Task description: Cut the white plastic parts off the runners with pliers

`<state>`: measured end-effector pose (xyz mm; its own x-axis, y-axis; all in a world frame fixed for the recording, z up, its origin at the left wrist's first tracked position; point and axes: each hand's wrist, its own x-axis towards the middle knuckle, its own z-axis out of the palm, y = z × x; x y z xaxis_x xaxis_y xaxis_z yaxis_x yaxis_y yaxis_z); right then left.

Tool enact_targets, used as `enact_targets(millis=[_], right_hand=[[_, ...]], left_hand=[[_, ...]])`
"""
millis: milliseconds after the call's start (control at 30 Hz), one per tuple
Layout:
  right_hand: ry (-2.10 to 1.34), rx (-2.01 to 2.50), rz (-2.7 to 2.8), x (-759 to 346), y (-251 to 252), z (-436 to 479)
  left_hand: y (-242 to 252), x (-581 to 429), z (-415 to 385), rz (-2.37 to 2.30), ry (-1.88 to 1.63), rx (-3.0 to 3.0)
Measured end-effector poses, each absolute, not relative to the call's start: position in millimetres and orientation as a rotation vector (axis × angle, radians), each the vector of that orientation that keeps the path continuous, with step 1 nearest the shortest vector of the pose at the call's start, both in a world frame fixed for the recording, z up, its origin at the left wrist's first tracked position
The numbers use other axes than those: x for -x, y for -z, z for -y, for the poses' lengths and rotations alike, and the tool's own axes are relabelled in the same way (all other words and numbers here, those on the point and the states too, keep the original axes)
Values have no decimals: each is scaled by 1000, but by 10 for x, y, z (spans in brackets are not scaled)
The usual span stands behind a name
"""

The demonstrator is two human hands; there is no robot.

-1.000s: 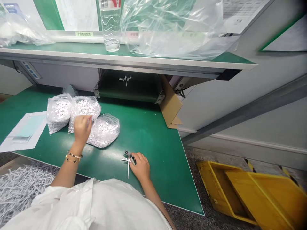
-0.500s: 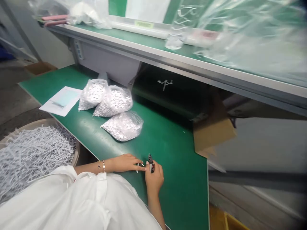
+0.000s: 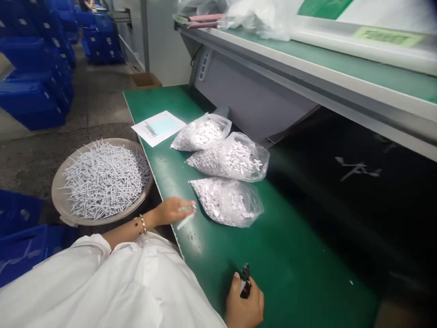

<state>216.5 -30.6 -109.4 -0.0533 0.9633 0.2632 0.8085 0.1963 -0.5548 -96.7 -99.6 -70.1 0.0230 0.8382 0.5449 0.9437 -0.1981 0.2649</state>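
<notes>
My right hand (image 3: 245, 304) grips a small pair of dark-jawed cutting pliers (image 3: 245, 280), jaws pointing away from me, low over the green table. Near the table's left edge, my left hand (image 3: 174, 211) has its fingers drawn together around a thin white plastic piece (image 3: 185, 222), which is smeared by motion. Just beyond that hand lies a clear bag of small white parts (image 3: 221, 200). Two similar bags, a middle one (image 3: 228, 159) and a far one (image 3: 203, 132), lie behind it. To the left, a round tub (image 3: 59, 191) holds a heap of thin white sticks (image 3: 102, 180).
A white sheet (image 3: 143, 132) lies on the green table (image 3: 290, 269) beyond the bags. A metal-edged shelf (image 3: 307, 57) overhangs the back, with a black box (image 3: 341, 200) beneath it. Blue bins (image 3: 30, 100) stand on the floor at left.
My view has swung left. My left hand has parted from the right and moved toward the tub side with the white piece. The right hand still holds the pliers.
</notes>
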Motion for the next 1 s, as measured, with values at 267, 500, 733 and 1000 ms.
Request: enact_targets(millis=[267,500,733,1000], right_hand=[[-362,1609,2012,-2144,1178,246],[-406,1636,2012,-2146,1210,234],[-465,1626,2002,-2123,1154,260],[-426,1610,1988,-2105,1147,279]], left_hand=[[1031,2063,1700,2407,976,673],[1521,2730,2294,2838,360,661],[1770,2843,2445,2874,285,747],[1756,2721,2458,2812,228,730]])
